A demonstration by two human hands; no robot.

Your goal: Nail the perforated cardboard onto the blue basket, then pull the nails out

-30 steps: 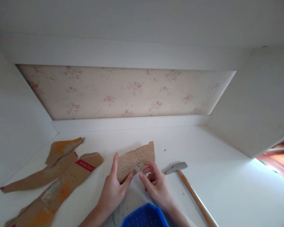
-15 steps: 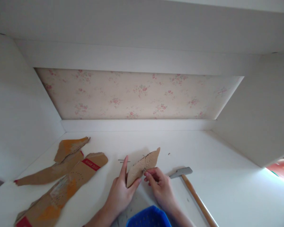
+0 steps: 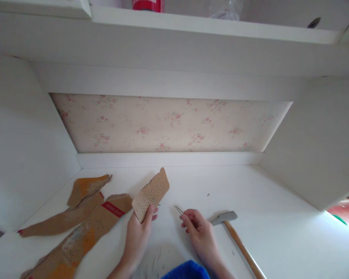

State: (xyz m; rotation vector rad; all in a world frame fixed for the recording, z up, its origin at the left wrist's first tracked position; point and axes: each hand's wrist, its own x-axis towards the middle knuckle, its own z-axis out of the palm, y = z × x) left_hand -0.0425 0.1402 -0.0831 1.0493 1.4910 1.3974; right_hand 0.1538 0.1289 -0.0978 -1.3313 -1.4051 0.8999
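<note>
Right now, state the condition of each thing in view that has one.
Left hand: closed on the dotted cardboard.
Dotted cardboard: held up, tilted, edge ragged.
Right hand: pinching thin grey pins, count unclear.
Wooden-handled tool: lying on the white surface.
Torn cardboard pieces: lying together, orange-stained.
Blue container: cut off by bottom edge.
Red container: cut off by top edge.
Clear plastic: crumpled.

The cardboard piece [image 3: 154, 190] is brown with dark dots; the nails [image 3: 178, 209] are grey. Brown cardboard scraps [image 3: 97, 224] carry orange patches and red bands. The basket [image 3: 187, 270] is blue, the bench [image 3: 282, 217] white, the wallpaper [image 3: 157, 124] cream with pink flowers.
</note>
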